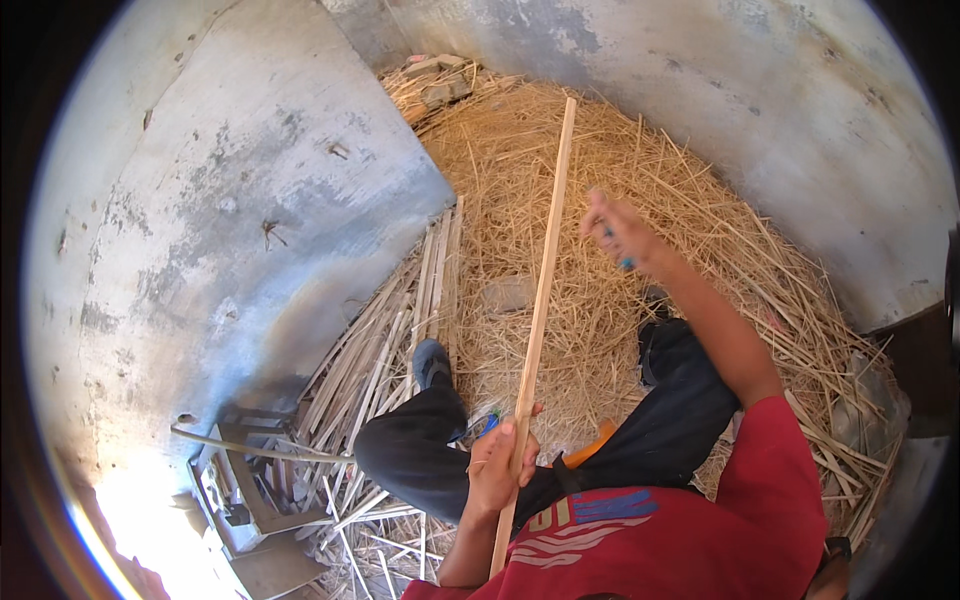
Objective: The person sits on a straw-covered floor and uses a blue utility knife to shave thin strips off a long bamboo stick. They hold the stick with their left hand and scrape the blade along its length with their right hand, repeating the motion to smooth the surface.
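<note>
A long pale wooden strip (548,265) rises from beside my waist and points away over the straw. My left hand (497,462) is closed round its lower part, near my lap. My right hand (622,232) is raised to the right of the strip's upper half, apart from it and smeared by motion. Its fingers look curled round a small blue object (627,264), of which only bits show; its kind cannot be made out.
Straw-like shavings (500,180) cover the floor around my legs. Many long strips (425,280) lie in a pile by my left foot. A wooden frame (245,480) stands at the lower left. Something orange (592,445) shows between my legs. Worn plaster walls (270,170) enclose the space.
</note>
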`<state>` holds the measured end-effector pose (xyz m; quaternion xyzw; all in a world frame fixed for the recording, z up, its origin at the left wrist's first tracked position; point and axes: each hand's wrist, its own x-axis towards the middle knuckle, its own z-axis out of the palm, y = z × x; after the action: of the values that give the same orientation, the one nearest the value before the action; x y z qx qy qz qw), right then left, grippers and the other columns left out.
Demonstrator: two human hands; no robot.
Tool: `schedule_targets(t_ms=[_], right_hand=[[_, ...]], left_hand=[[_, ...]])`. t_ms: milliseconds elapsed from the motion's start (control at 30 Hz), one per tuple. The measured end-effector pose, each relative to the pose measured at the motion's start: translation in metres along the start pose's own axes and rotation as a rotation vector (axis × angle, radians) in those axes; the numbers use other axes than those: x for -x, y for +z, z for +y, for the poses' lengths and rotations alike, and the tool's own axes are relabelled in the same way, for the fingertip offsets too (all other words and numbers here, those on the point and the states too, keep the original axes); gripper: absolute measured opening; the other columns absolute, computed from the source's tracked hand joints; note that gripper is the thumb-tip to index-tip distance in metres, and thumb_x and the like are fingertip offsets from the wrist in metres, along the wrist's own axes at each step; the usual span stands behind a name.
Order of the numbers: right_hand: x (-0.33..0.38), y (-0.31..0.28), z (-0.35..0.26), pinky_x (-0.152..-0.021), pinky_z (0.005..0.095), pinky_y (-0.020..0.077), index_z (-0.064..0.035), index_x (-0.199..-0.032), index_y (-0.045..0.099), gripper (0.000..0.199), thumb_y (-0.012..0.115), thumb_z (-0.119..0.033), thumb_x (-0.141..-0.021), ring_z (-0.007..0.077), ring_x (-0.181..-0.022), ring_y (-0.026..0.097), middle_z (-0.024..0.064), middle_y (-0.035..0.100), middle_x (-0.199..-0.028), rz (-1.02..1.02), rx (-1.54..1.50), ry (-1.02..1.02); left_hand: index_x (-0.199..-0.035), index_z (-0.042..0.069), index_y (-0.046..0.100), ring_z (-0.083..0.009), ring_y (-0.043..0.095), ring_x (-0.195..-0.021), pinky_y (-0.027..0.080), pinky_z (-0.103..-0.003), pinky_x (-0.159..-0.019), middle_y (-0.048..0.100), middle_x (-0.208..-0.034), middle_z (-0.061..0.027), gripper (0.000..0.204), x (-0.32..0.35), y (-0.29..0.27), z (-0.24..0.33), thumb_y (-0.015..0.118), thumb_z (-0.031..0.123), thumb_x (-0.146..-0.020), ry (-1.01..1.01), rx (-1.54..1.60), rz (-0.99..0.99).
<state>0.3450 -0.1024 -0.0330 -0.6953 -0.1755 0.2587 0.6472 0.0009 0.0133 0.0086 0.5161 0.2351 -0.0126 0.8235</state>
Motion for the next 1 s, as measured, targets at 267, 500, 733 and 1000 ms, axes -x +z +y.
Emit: schedule_targets(t_ms=[267,500,733,1000], right_hand=[[0.018,0.036,-0.002,-0.034,0.0222,0.0224,-0.0084,-0.076,0.054,0.035,0.061,-0.038,-0.094,0.004,-0.036,0.032,-0.0051,0.036,-0.05,-0.168,-0.418,0.094],[0.022,0.035,-0.012,-0.036,0.0234,0.022,-0.0113,-0.072,0.049,0.035,0.061,-0.036,-0.094,0.0047,-0.036,0.028,-0.0061,0.035,-0.049,-0.118,-0.342,0.091],[0.024,0.026,-0.009,-0.035,0.0222,0.0223,-0.0116,-0.073,0.049,0.035,0.061,-0.037,-0.094,0.0043,-0.036,0.03,-0.0055,0.038,-0.05,-0.087,-0.303,0.079],[0.015,0.034,0.006,-0.039,0.029,0.0359,-0.0082,-0.071,0.057,0.051,0.059,-0.056,-0.089,0.0104,-0.043,0.044,-0.0017,0.046,-0.052,-0.022,0.291,-0.211]], left_hand=[[-0.128,-0.004,0.05,-0.0138,0.048,-0.049,0.039,-0.027,-0.046,0.055,-0.07,-0.0043,0.056,-0.062,-0.019,-0.024,0.028,0.042,-0.103,-0.143,0.286,-0.268],[-0.127,-0.001,0.052,-0.0369,0.064,-0.091,0.052,-0.044,-0.08,0.064,-0.106,-0.0212,0.078,-0.13,-0.08,-0.113,0.061,0.061,-0.08,-0.178,-1.662,0.004],[-0.138,-0.001,0.042,-0.0211,0.064,-0.088,0.051,-0.031,-0.077,0.064,-0.104,-0.0158,0.07,-0.095,-0.041,-0.05,0.051,0.053,-0.094,-0.025,-0.338,-0.109],[-0.113,0.002,0.048,-0.0065,0.031,-0.036,0.029,-0.022,-0.037,0.033,-0.054,0.0034,0.03,-0.052,0.009,-0.003,0.036,0.028,-0.104,-0.11,0.104,-0.184]])
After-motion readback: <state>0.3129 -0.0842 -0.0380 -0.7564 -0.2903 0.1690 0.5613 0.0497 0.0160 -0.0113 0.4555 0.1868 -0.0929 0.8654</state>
